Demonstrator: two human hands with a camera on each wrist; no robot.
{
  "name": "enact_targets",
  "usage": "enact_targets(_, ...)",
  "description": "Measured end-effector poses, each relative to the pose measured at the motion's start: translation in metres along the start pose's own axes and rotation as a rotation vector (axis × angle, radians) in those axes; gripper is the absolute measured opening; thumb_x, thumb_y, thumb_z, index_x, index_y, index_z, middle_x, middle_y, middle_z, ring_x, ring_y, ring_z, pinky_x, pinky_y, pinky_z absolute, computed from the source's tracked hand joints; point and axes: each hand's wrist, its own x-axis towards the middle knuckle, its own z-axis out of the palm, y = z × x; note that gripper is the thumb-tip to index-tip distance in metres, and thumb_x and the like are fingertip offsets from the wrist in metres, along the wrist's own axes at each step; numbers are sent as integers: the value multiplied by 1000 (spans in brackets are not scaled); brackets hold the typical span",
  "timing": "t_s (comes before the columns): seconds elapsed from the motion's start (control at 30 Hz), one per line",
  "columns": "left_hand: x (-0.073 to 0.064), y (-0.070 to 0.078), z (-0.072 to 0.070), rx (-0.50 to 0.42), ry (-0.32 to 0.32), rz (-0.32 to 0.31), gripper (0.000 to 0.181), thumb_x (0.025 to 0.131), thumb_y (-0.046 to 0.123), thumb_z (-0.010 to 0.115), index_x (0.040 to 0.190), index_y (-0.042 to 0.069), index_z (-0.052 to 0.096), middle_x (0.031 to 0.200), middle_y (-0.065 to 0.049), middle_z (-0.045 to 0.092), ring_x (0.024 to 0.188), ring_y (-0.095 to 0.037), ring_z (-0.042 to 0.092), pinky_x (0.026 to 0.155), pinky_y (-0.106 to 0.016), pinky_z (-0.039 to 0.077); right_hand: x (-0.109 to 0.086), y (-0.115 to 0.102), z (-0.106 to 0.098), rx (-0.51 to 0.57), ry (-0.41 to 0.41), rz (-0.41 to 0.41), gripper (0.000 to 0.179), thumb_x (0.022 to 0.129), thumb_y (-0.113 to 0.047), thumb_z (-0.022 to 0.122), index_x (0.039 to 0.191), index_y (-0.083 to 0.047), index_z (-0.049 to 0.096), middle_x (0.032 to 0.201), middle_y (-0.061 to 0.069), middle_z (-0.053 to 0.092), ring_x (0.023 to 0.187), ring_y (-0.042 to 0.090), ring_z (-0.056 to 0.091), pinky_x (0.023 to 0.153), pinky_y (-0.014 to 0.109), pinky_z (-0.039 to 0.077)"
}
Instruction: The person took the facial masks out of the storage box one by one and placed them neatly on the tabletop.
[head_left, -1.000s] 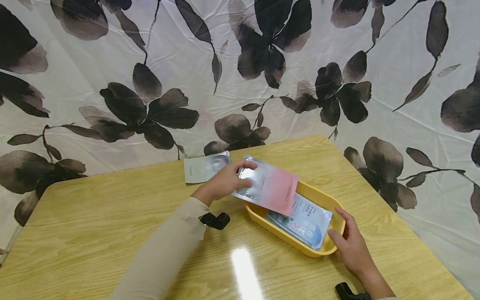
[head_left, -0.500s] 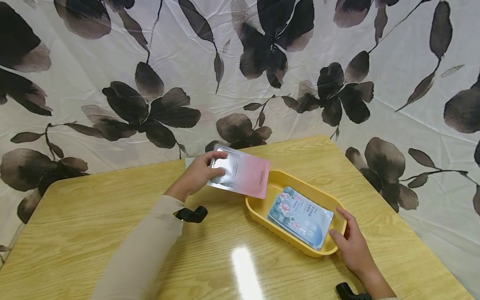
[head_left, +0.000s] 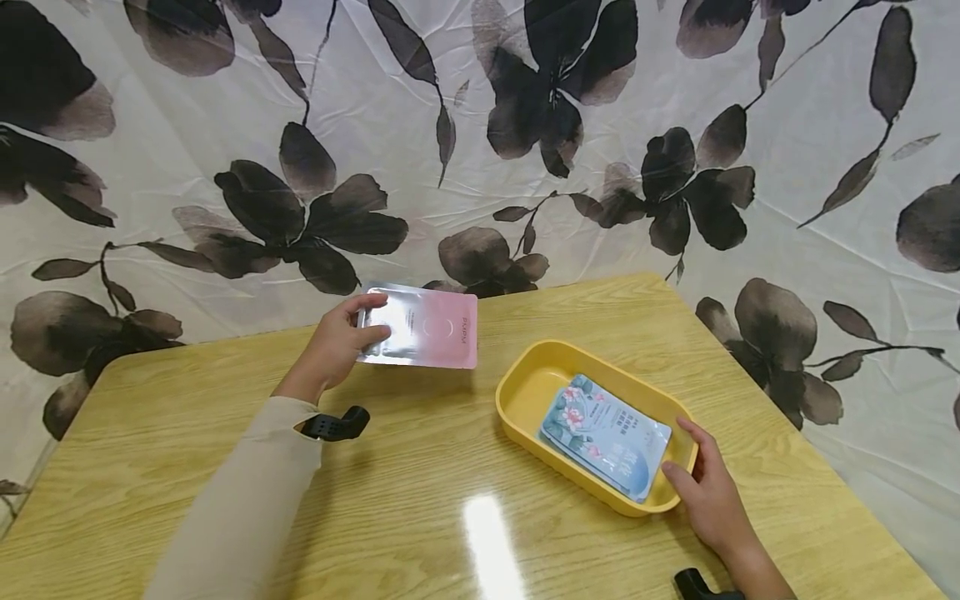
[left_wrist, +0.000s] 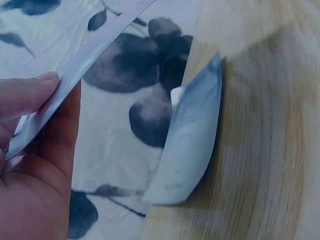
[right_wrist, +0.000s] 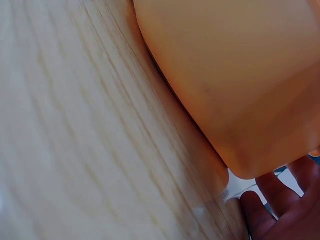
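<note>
My left hand [head_left: 330, 350] pinches one end of a silver-and-pink sheet mask packet [head_left: 442, 329], thumb on the upper face, at the table's back edge. Below it in the left wrist view lies a pale green packet [left_wrist: 192, 145], bowed up off the wood; the held packet hides it in the head view. My right hand [head_left: 708, 496] grips the near right end of a yellow plastic basket [head_left: 521, 400], thumb over the rim and fingers along the outside. Inside the basket rest light blue floral mask packets [head_left: 611, 437], stacked slightly askew.
The basket stands at an angle on the wood-grain table [head_left: 405, 508]. A floral cloth [head_left: 420, 108] hangs right behind the table's back edge and along its right side. Each wrist wears a black strap device [head_left: 337, 425].
The left hand has carried the pink packet leftward, away from over the basket, to above the green packet. The blue packets are now uncovered. My right hand keeps its grip on the basket.
</note>
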Motion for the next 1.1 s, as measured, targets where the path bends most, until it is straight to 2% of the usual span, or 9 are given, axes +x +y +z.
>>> enact_targets(0.13,-1,-7,-10,-1,38,-17,55,97,3,65,148,5,45,162,-12,24,148,-26,16,117,-43,22,0,1,0,-4,3,0,57,100,6,48,150,11,19,148,40,23,114,-12,44,84,11,47)
enact_targets(0.23,-2,-13,-19,-16,62,-39,56,97,3,64,149,5,43,164,-12,17,148,-27,15,116,-40,26,0,1,0,-6,7,3,57,100,6,48,150,10,19,148,40,23,114,-12,45,83,11,47)
enact_targets(0.37,-4,-21,-30,-66,91,-66,57,98,0,60,151,4,39,165,-11,11,141,-27,21,100,-23,42,0,2,1,-7,8,4,57,100,6,48,150,10,19,148,40,23,114,-12,45,83,11,48)
enact_targets(0.43,-5,-24,-35,-82,106,-75,58,99,-1,59,152,4,38,166,-11,9,137,-28,22,87,-15,45,0,2,1,-6,8,3,57,100,6,48,150,10,19,148,40,23,114,-12,45,83,11,48)
enact_targets(0.5,-5,-28,-40,-95,117,-78,58,99,-1,58,153,4,36,166,-11,5,136,-28,22,82,-12,45,0,2,1,-7,9,0,57,100,6,47,150,10,19,148,40,23,114,-12,45,83,11,48)
enact_targets(0.6,-6,-33,-46,-93,135,-83,58,100,0,58,153,4,35,166,-12,5,134,-27,26,81,-11,46,0,2,1,-8,9,-4,57,100,6,47,150,10,19,148,40,23,114,-13,45,83,11,47)
enact_targets(0.8,-4,-43,-57,-119,196,-71,57,100,2,58,152,2,35,162,-18,15,123,-23,36,80,-11,47,-1,3,0,-2,12,-11,57,100,7,48,149,11,20,147,41,23,115,-12,44,84,11,47)
enact_targets(0.93,-3,-49,-64,-101,235,-70,55,99,4,60,150,2,38,159,-20,19,121,-23,35,80,-10,45,-1,3,0,-2,15,-12,57,100,7,48,150,11,20,147,41,24,115,-12,45,84,11,47)
enact_targets(1.1,-5,-59,-75,-76,243,-94,57,100,5,59,152,2,36,159,-21,17,121,-24,34,79,-10,46,-1,4,0,3,14,-21,57,100,7,48,150,11,19,146,41,25,115,-12,45,84,11,47)
